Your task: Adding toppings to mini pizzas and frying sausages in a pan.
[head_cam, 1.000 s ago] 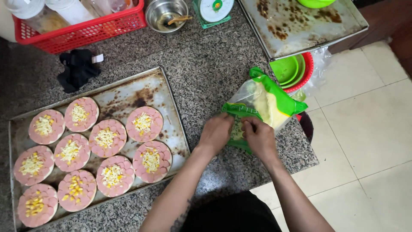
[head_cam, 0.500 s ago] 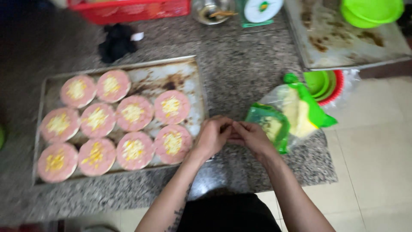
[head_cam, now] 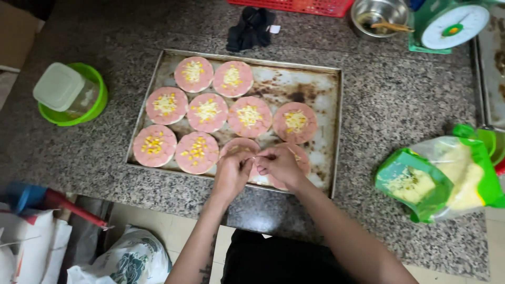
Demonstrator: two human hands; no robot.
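Left hand (head_cam: 230, 174) and right hand (head_cam: 279, 164) now over baking tray (head_cam: 315, 79), away from cheese bag (head_cam: 439, 179) — fingertips pinched together above bare ham slices (head_cam: 239, 146) in front row, hands touching.

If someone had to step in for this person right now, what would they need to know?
Left hand and right hand meet, fingertips pinched together, over the front two pink rounds on the baking tray. Whether they hold anything cannot be told.
Eight other rounds already carry yellow topping.
The open green bag of shredded cheese lies to the right on the stone counter.
Left: the two front rounds, mostly hidden.
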